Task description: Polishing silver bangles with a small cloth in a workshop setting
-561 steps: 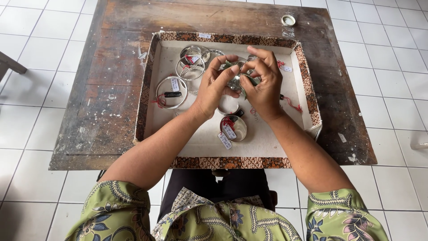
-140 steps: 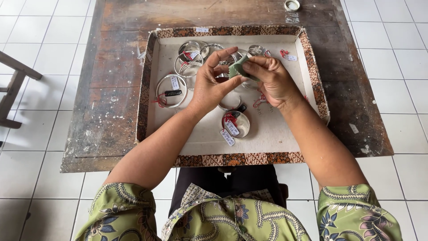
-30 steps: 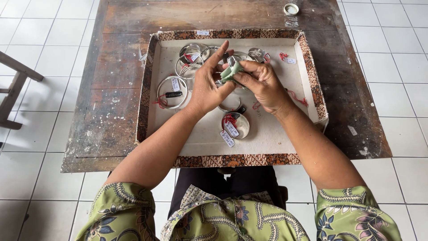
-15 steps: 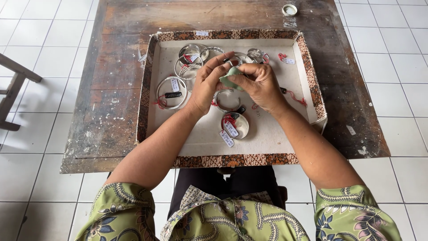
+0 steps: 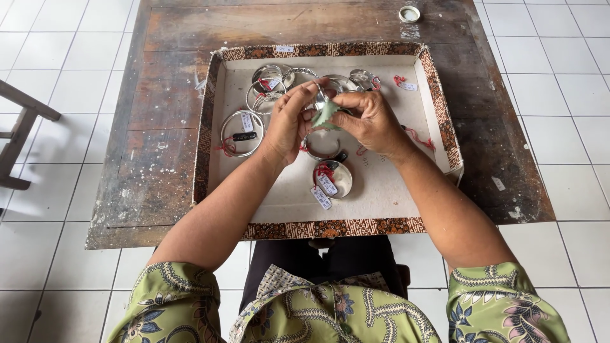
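My left hand (image 5: pixel 289 121) and my right hand (image 5: pixel 370 119) meet above a shallow tray (image 5: pixel 216 101) with a patterned brown rim. Between their fingertips is a small pale green cloth (image 5: pixel 325 114) pressed against a silver bangle (image 5: pixel 316 95). The left fingers pinch the bangle; the right fingers grip the cloth. Below the hands a silver bangle (image 5: pixel 322 147) lies on the tray's white lining, and nearer me lies a tagged bangle (image 5: pixel 332 178) with red thread.
Several more silver bangles with paper tags lie in the tray's far left part, one large one (image 5: pixel 241 132) at the left. The tray rests on a worn wooden table (image 5: pixel 152 159). A small round lid (image 5: pixel 409 13) sits at the table's far edge. A wooden stool leg (image 5: pixel 19 127) stands left.
Over the earlier frames both hands have stayed together above the tray, their fingers shifting as the green cloth turns against the bangle. The view has shifted slightly.
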